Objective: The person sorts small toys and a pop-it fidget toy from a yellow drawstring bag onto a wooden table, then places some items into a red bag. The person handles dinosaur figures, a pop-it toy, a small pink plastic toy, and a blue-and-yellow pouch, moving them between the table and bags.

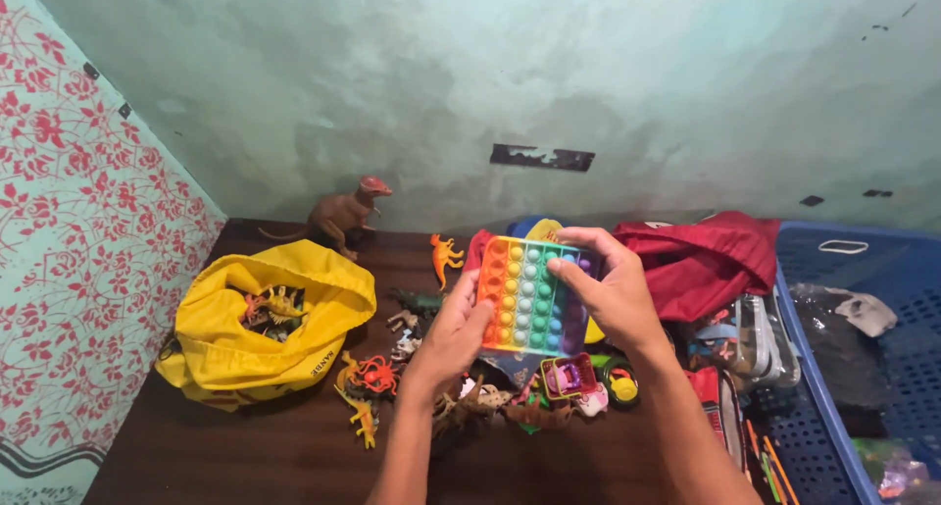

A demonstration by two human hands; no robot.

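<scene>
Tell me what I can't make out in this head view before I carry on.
- Rainbow bubble-pop toy, head view: its left and right edges lie under the left hand and right hand.
- Yellow bag: folds hide most of the small animal figures inside.
- Blue basket: cut off by the right and bottom edges.
- Small toys below the hands: overlapping, too small to tell apart.
</scene>
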